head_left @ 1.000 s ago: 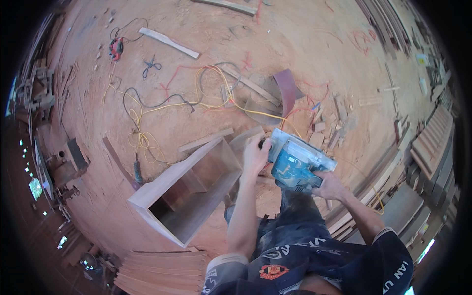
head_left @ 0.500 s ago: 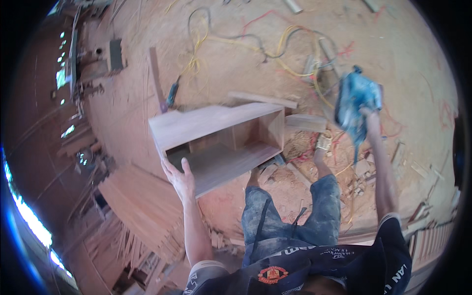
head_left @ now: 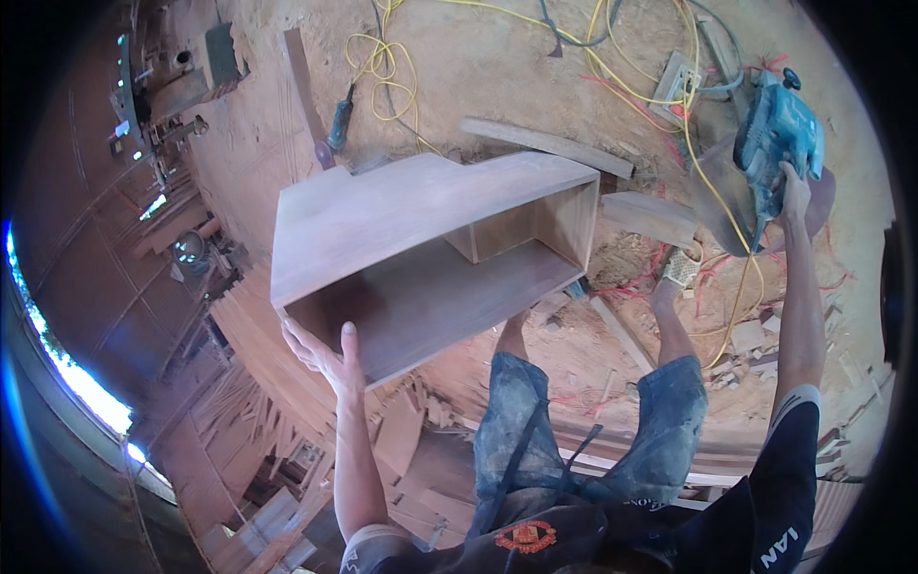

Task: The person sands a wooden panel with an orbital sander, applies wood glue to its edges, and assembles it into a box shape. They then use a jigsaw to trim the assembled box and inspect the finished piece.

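Observation:
A pale wooden cabinet box [head_left: 421,206] rests tilted in front of me, its open side toward me and a divider [head_left: 459,241] inside. My left hand [head_left: 325,356] grips its near left corner, thumb at the inner edge and fingers along the outside. Out to the right, my right hand [head_left: 796,196] is closed round the handle of a teal belt sander [head_left: 773,143]. The sander is well apart from the box, over a dark rounded sheet-like thing [head_left: 717,187]. Whether it touches that thing I cannot tell.
Yellow cable [head_left: 712,167] loops past the sander and over a power strip [head_left: 677,88]. A teal hand tool [head_left: 339,120] lies beyond the box beside a narrow board [head_left: 304,86]. Boards [head_left: 258,335] are stacked at the left. Wood offcuts [head_left: 751,335] litter the ground near my feet.
My right hand has carried the sander farther right, away from the box. My left hand stays at the box's corner. The whole view has shifted somewhat.

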A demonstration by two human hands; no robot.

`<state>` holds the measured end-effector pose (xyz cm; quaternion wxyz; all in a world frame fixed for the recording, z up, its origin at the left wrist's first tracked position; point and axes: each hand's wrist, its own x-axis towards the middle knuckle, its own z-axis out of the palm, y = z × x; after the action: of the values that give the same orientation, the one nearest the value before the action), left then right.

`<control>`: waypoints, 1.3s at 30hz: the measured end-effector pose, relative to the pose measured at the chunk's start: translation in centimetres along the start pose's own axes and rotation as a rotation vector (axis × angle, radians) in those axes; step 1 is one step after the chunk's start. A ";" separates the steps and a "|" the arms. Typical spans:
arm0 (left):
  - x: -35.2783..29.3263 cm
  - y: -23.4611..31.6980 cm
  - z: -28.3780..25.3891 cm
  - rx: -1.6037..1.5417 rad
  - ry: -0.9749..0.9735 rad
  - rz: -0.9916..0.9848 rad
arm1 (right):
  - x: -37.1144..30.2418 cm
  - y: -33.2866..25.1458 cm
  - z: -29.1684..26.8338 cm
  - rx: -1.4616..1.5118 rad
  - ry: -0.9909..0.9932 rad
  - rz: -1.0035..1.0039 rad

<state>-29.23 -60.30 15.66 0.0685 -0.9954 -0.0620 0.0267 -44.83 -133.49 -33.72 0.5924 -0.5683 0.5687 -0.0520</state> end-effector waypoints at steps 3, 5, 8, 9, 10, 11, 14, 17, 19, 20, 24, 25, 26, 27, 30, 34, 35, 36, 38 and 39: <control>0.2 0.0 -0.2 -0.004 -0.028 0.018 | 0.1 3.4 -1.3 0.081 -0.037 0.077; 0.2 0.1 -0.2 0.014 -0.038 0.020 | 0.4 5.1 -2.6 0.103 -0.064 0.121; 0.1 0.1 -0.4 0.039 -0.061 0.022 | 0.4 6.6 -4.2 0.122 -0.127 0.181; 0.1 0.1 -0.5 0.044 -0.066 0.023 | 0.1 6.7 -4.7 0.146 -0.145 0.195; 0.1 0.1 -0.7 0.026 -0.075 0.024 | -0.3 6.4 -5.0 0.168 -0.117 0.265; 0.0 0.2 -0.9 0.008 -0.086 0.023 | -0.9 5.9 -5.1 0.274 -0.118 0.272; 0.0 0.1 -1.6 -0.017 -0.114 0.017 | -4.1 2.3 -2.4 -0.187 0.203 0.023; 0.1 0.2 -2.5 -0.050 -0.137 0.011 | -13.2 -2.6 6.3 -0.403 0.160 -0.510; 0.1 0.3 -3.4 -0.090 -0.153 0.049 | -21.3 -7.7 16.1 -0.194 -0.559 -0.148; 0.1 0.4 -3.9 -0.111 -0.151 0.068 | -26.7 -10.3 21.0 -0.194 -0.787 -0.328; 0.5 -0.7 -6.3 -0.254 -0.255 0.118 | -47.1 -21.9 40.9 -0.145 -1.434 -0.356; 0.7 -1.5 -6.9 -0.272 -0.266 0.167 | -50.8 -24.3 45.2 -0.194 -1.531 -0.437; 1.0 -2.7 -7.5 -0.300 -0.295 0.192 | -53.6 -26.0 48.5 -0.224 -1.582 -0.441; 1.5 -4.0 -7.7 -0.417 -0.291 0.247 | -55.9 -26.9 51.4 -0.346 -1.619 -0.388; 2.8 -10.4 -7.4 -0.734 -0.288 0.369 | -58.7 -25.6 57.1 -0.476 -1.733 -0.303; 2.6 -20.0 -1.8 -0.793 -0.232 0.241 | -54.2 -22.4 56.0 -0.901 -1.514 -0.201; 2.2 -23.0 1.0 -0.765 -0.189 0.147 | -52.8 -22.0 54.3 -1.102 -1.422 -0.370; 1.3 -25.1 4.1 -0.724 -0.144 0.056 | -51.8 -22.0 52.3 -1.285 -1.460 -0.426; -1.3 -27.5 11.1 -1.131 0.209 -0.666 | -52.3 -21.8 49.6 -1.218 -1.285 -0.388; -2.3 -28.9 15.0 -1.660 0.175 -1.077 | -53.3 -22.1 48.5 -0.918 -1.214 -0.252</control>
<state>-35.92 -30.20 5.00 -0.6428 -0.5653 -0.4995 -0.1334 -14.90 -73.60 1.02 0.4951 -0.7466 0.0397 0.4426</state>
